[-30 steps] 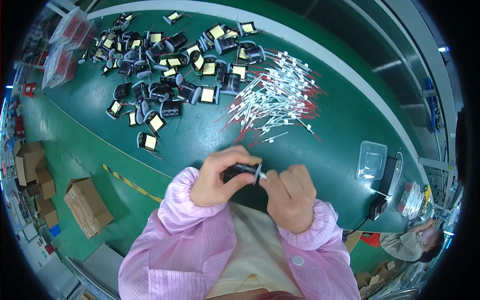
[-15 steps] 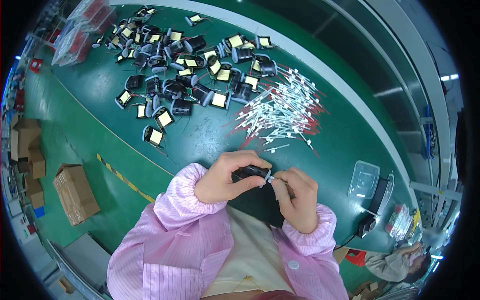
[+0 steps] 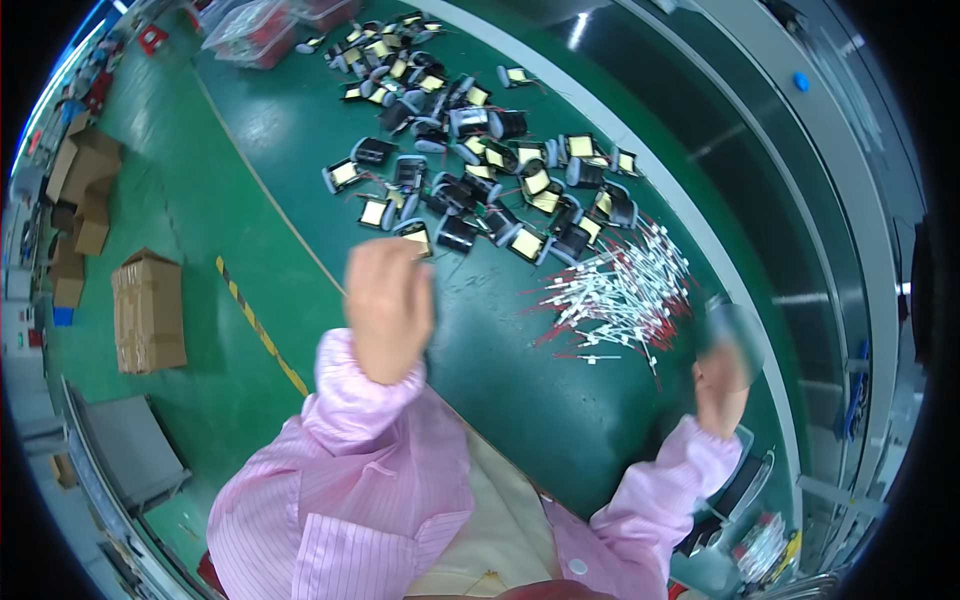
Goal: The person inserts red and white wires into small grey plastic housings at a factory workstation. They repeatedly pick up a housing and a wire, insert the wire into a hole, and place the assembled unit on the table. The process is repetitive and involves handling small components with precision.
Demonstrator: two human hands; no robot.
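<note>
Left hand: the left hand [image 3: 388, 305] was raised over the near edge of the heap, fingers curled toward the palm; its back faced the camera, so I could not tell whether it pinched anything.
Right hand: the right hand [image 3: 722, 378] was out to the right, past the wires, blurred; whether spread or closed, I could not tell.
Coils: a heap of small black coils with yellow tape faces [image 3: 470, 170] lay scattered across the green tabletop [image 3: 520, 400], the nearest one just beside the left hand.
Wires: a loose pile of white-sleeved wires with red ends [image 3: 620, 295] lay between the heap and the right hand.
Progress: judging by the piles, most of both stocks was unworked; no finished piece showed apart from the heap, so I judged much was left.
Surroundings: cardboard boxes [image 3: 148, 312] stood on the floor to the left.
</note>
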